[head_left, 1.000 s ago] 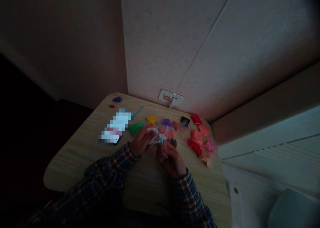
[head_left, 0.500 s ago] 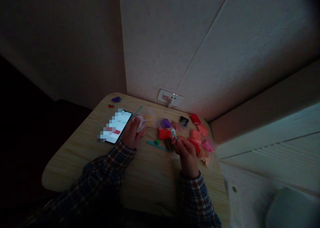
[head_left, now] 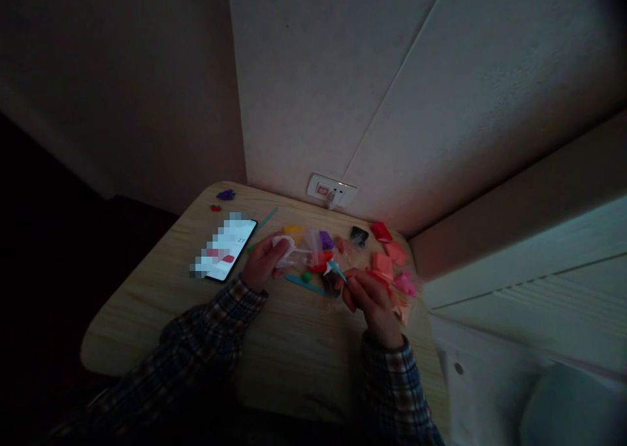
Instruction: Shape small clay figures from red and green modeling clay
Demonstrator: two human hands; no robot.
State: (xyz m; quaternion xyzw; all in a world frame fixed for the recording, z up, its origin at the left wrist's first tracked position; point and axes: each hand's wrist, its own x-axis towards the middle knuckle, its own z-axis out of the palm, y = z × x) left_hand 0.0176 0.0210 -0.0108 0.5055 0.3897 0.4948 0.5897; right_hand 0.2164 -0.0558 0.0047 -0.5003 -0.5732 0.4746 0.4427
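My left hand [head_left: 261, 263] is closed around a clear plastic bag of white clay [head_left: 284, 250] above the middle of the table. A thin white strand reaches right from the clay. Pinched in my right hand [head_left: 368, 300] is a teal modelling tool [head_left: 339, 273], its tip pointing up and left with a bit of white clay on it. Beneath that tip lie a red clay pack [head_left: 321, 261] and a dark brown pack [head_left: 332, 283]. A small green ball [head_left: 306, 277] rests by a second teal tool [head_left: 301, 281], between my hands.
A lit phone [head_left: 228, 250] lies left of my hands. Behind it are a purple grape-like piece [head_left: 226, 194] and a small red piece [head_left: 215, 207]. Yellow, purple, black, red, orange and pink clay packs [head_left: 383, 265] spread to the right. A wall socket [head_left: 332, 190] adjoins the table's back edge.
The white clay bag in my left hand has shifted right and a strand now shows from it. My right hand has moved slightly right and down, with white clay on the tool's tip.
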